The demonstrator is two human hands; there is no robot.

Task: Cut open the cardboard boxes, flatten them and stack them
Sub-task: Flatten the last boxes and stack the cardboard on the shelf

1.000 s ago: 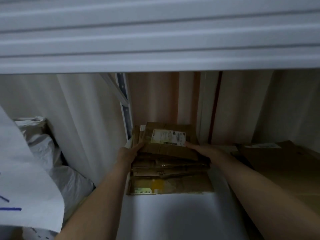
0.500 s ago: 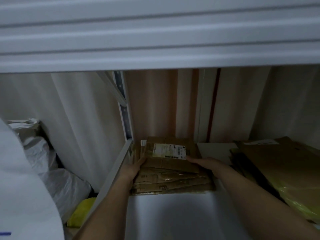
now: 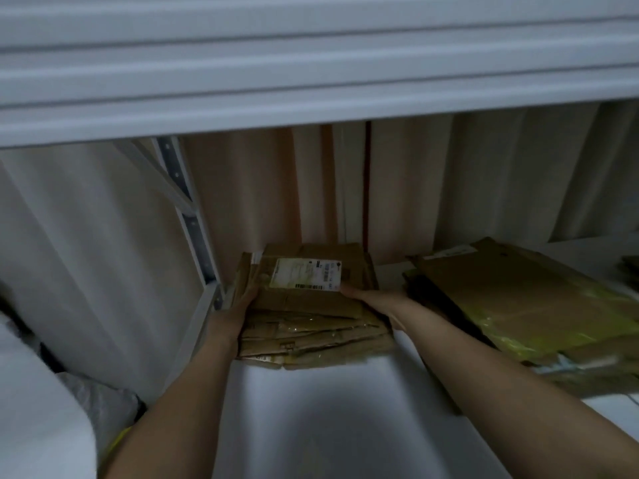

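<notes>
A stack of flattened cardboard boxes (image 3: pixel 311 335) lies on a white shelf (image 3: pixel 311 416), near its back left corner. The top piece (image 3: pixel 304 300) carries a white shipping label (image 3: pixel 306 279). My left hand (image 3: pixel 235 312) lies against the stack's left side with the fingers stretched along the edge. My right hand (image 3: pixel 371 300) rests on the right side of the top piece, its fingertips just beside the label. Neither hand visibly curls round the cardboard.
A second, larger pile of flattened cardboard (image 3: pixel 518 305) with yellow tape lies to the right on the same shelf. The upper shelf beam (image 3: pixel 311 63) hangs low overhead. A metal upright (image 3: pixel 193 229) stands at the left, white bags (image 3: pixel 41 409) beyond it, a curtain (image 3: pixel 449 184) behind.
The stack's lower pieces, which stuck out toward me, now sit more in line under the top piece. Both hands stay at the stack's sides. The view has swung right.
</notes>
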